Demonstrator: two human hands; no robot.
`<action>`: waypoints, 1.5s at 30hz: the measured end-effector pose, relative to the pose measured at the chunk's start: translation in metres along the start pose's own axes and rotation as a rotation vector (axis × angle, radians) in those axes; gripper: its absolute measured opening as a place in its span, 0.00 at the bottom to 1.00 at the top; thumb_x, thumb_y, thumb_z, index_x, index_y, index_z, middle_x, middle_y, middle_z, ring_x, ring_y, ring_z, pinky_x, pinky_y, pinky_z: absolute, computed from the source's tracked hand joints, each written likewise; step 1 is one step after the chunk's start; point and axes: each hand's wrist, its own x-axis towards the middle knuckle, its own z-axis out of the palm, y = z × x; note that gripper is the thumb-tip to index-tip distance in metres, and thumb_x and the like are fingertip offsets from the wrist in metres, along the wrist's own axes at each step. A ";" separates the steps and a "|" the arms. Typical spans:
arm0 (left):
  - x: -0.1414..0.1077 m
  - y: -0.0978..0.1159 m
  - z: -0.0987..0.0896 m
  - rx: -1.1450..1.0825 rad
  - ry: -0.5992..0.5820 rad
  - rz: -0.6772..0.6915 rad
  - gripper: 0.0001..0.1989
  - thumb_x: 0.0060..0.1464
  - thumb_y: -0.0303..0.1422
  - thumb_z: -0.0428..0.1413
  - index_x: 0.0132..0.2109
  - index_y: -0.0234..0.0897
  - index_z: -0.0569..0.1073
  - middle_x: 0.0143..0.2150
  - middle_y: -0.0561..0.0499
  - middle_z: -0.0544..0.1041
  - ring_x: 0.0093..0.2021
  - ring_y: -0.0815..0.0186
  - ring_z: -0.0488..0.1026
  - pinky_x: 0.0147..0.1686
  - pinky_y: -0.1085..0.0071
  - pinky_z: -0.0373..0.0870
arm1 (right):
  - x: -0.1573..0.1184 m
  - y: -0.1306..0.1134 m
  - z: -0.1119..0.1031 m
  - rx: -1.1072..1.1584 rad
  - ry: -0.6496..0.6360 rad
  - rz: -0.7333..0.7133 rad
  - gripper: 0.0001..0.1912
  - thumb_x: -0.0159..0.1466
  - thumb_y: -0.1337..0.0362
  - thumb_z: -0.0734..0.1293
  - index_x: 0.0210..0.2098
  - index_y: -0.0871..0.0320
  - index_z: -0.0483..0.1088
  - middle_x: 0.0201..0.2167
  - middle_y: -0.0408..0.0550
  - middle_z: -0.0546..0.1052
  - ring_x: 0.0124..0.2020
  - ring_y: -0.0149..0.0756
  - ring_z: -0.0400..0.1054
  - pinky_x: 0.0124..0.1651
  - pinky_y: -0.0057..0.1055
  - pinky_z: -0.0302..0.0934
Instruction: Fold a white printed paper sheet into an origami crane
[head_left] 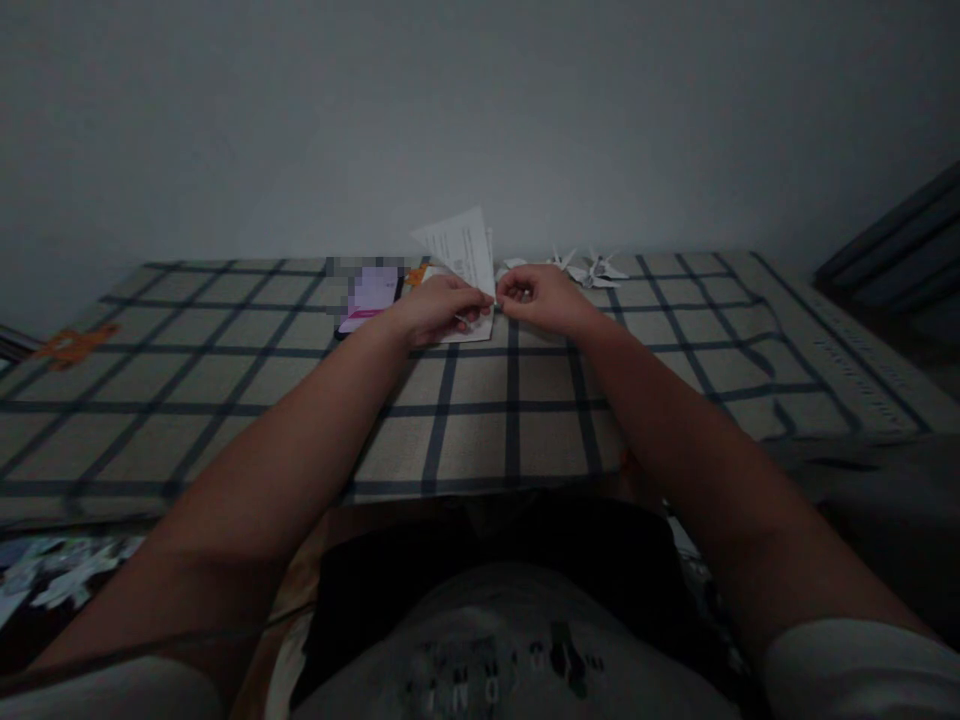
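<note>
A folded sheet of printed paper (463,245) stands partly raised above the table, with a pointed corner to the upper left. My left hand (441,308) is closed in a pinch on the paper's lower part. Opposite it, my right hand (541,297) has thumb and forefinger pinched at the paper's right edge, the fingertips of both hands almost touching. The small bit between the fingertips is too dim to make out fully. Just behind my right hand lie several folded paper cranes (600,270).
A phone with a lit screen (371,295) lies left of my left hand. The checked tablecloth (480,420) covers the table, which meets a plain wall (480,120). An orange pattern (75,345) shows at the left. White scraps (75,580) lie below at lower left.
</note>
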 end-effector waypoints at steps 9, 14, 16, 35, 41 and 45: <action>-0.002 0.002 0.001 -0.017 0.021 -0.005 0.11 0.57 0.24 0.63 0.27 0.33 0.75 0.22 0.54 0.73 0.21 0.74 0.67 0.23 0.75 0.61 | 0.000 0.003 -0.002 0.035 0.006 0.007 0.03 0.56 0.68 0.69 0.31 0.60 0.75 0.28 0.44 0.75 0.32 0.31 0.64 0.38 0.30 0.59; -0.002 0.004 0.001 -0.010 0.066 0.019 0.10 0.56 0.24 0.63 0.27 0.33 0.75 0.20 0.55 0.72 0.20 0.74 0.67 0.23 0.75 0.61 | 0.001 0.004 -0.001 0.055 -0.002 0.016 0.04 0.56 0.67 0.69 0.31 0.60 0.76 0.28 0.44 0.75 0.31 0.31 0.64 0.38 0.30 0.59; -0.002 0.005 0.001 0.004 0.070 0.012 0.10 0.56 0.23 0.63 0.26 0.33 0.75 0.20 0.55 0.71 0.20 0.74 0.66 0.23 0.75 0.60 | 0.001 0.004 -0.001 0.052 0.000 0.026 0.04 0.56 0.67 0.69 0.31 0.60 0.76 0.28 0.44 0.75 0.31 0.31 0.64 0.38 0.30 0.59; -0.005 0.008 0.003 0.110 0.106 0.035 0.10 0.55 0.24 0.64 0.26 0.33 0.76 0.22 0.53 0.73 0.21 0.75 0.67 0.22 0.77 0.61 | 0.002 0.006 -0.003 0.100 -0.034 0.097 0.06 0.58 0.65 0.70 0.32 0.61 0.77 0.27 0.43 0.75 0.29 0.30 0.64 0.37 0.30 0.59; -0.005 0.008 0.004 0.142 0.120 0.043 0.10 0.56 0.24 0.63 0.26 0.32 0.77 0.21 0.53 0.73 0.21 0.75 0.66 0.24 0.77 0.62 | 0.002 0.007 -0.003 0.113 -0.045 0.087 0.07 0.58 0.64 0.70 0.33 0.61 0.78 0.28 0.45 0.77 0.31 0.30 0.67 0.38 0.30 0.60; -0.005 0.006 0.005 0.122 0.126 0.058 0.12 0.55 0.24 0.63 0.24 0.33 0.75 0.20 0.53 0.72 0.20 0.75 0.65 0.22 0.77 0.59 | 0.002 0.008 -0.003 0.092 -0.034 0.085 0.07 0.57 0.64 0.70 0.33 0.61 0.78 0.29 0.45 0.78 0.31 0.31 0.67 0.37 0.30 0.60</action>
